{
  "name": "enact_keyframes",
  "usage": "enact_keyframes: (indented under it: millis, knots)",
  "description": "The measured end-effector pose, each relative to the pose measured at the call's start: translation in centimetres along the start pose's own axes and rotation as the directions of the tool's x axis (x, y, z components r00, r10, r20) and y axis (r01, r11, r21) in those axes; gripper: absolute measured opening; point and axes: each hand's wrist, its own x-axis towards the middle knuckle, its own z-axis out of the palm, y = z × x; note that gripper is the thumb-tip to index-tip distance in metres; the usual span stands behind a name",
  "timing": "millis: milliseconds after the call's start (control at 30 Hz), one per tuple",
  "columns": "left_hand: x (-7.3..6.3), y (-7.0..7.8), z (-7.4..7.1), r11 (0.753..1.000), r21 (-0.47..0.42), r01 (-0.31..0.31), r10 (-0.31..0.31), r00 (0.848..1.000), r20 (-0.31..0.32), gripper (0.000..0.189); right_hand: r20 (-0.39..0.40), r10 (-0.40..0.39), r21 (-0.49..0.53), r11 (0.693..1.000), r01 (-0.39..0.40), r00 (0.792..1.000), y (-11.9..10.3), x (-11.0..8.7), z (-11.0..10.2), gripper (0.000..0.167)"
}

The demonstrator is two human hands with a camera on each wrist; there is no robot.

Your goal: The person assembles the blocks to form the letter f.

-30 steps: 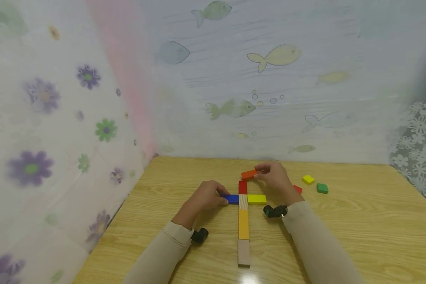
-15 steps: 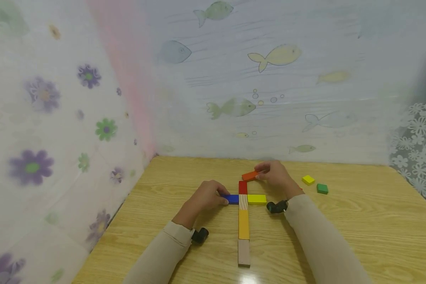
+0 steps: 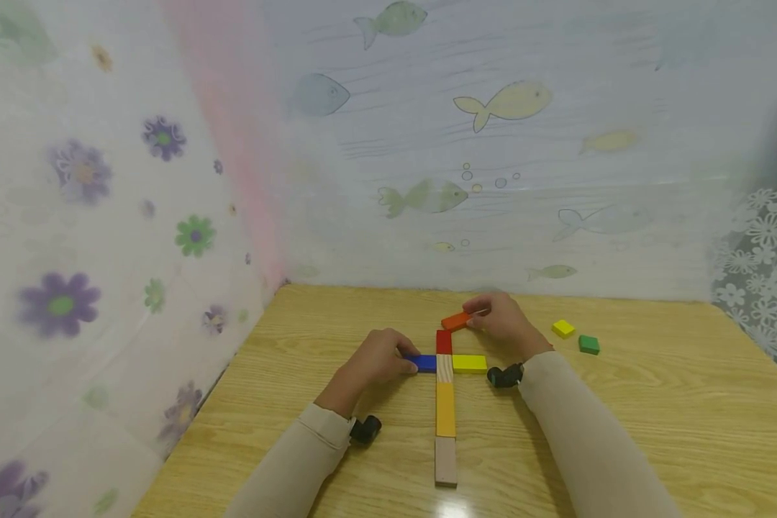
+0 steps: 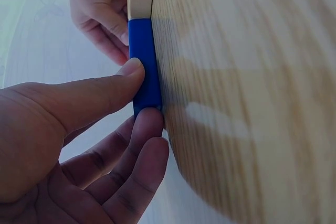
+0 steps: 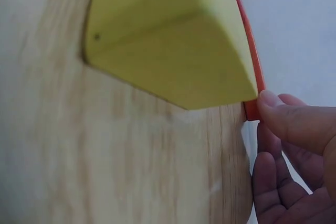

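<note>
Table point(image 3: 673, 417): orange block point(image 3: 454, 321) juts leftward from right fingers point(image 5: 294, 121).

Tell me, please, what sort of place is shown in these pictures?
Probably an indoor play corner, perhaps for children, though this is not certain: there are coloured blocks on a wood-grain table, fish pictures behind it, and flower patterns at the left.

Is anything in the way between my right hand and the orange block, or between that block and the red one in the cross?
Nothing visible. Your right hand pinches the orange block, whose near left corner is by the far end of the red block; whether they touch is unclear.
</note>
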Motion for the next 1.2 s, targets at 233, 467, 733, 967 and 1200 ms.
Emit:
enact_keyframes:
  millis: [233, 467, 733, 967, 1200]
  knots:
    - [0.1, 0.0, 0.1, 1.000, 0.002, 0.001, -0.001, 1.000, -0.002, 0.022, -0.003, -0.015, -0.050, 0.999, 0.015, 1.000, 0.2, 0.3, -0.1, 0.029]
    - [-0.1, 0.1, 0.0, 1.000, -0.007, -0.001, 0.001, 1.000, -0.004, 0.021, 0.006, -0.015, -0.068, 0.998, 0.015, 1.000, 0.0, 0.1, -0.1, 0.030]
    - [-0.1, 0.2, 0.0, 1.000, -0.003, -0.009, 0.009, 1.000, -0.006, 0.022, 0.022, -0.022, -0.103, 0.994, 0.024, 1.000, -0.1, 0.2, -0.5, 0.035]
    - [-0.1, 0.1, -0.1, 1.000, -0.005, -0.006, 0.006, 1.000, -0.001, 0.021, 0.043, -0.058, -0.189, 0.980, 0.065, 0.997, 0.1, 0.2, -2.0, 0.042]
    - [-0.1, 0.1, -0.1, 1.000, 0.001, -0.008, 0.008, 1.000, -0.003, 0.021, 0.016, -0.122, -0.235, 0.964, 0.123, 0.992, -0.2, -0.8, -4.1, 0.045]
